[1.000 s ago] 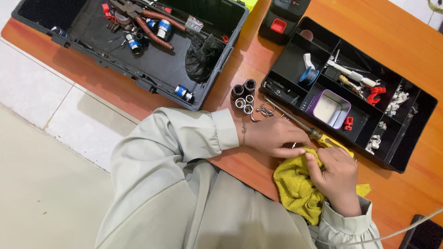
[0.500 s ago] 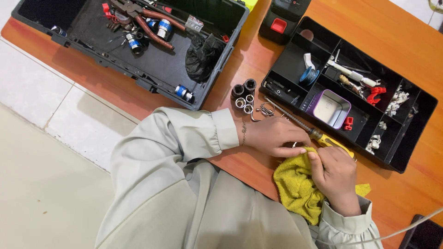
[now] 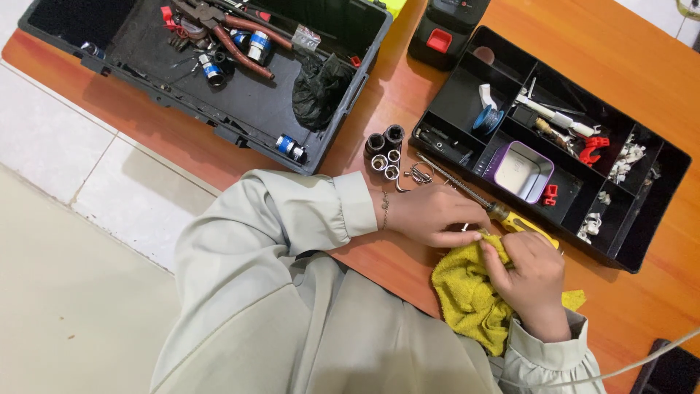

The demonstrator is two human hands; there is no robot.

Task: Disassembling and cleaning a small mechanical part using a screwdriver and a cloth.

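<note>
Screwdriver (image 3: pixel 519 222): lying just right of centre in the frame, on the orange desk (image 3: pixel 642 44), yellow handle pointing lower right, thin shaft running up-left toward a cluster of sockets (image 3: pixel 385 152) and along the near edge of the black compartment tray (image 3: pixel 467 95).

Resting the left hand (image 3: pixel 437 215) over the shaft, fingers (image 3: pixel 467 237) curled and pressed together, tips meeting the handle end. Bunching a yellow cloth (image 3: pixel 467 299) under the right hand (image 3: pixel 532 281), fingers (image 3: pixel 503 255) bent and pinching a fold of it against the handle. Covering the exact contact, so not telling whether thumb or forefinger is doing the pressing.

Judging this as wiping the handle. Doing it well likely meaning:
- pinning the shaft flat with the left hand, stopping any rolling;
- wrapping the fold right round the handle rather than dabbing one side;
- turning to a fresh patch of cloth where grime is building up;
- minding the loose sockets and small hooks just beyond the left hand, avoiding knocking them.

Sitting in the upper left of the frame, well apart: an open black toolbox (image 3: pixel 95 29) holding pliers and small parts.
</note>
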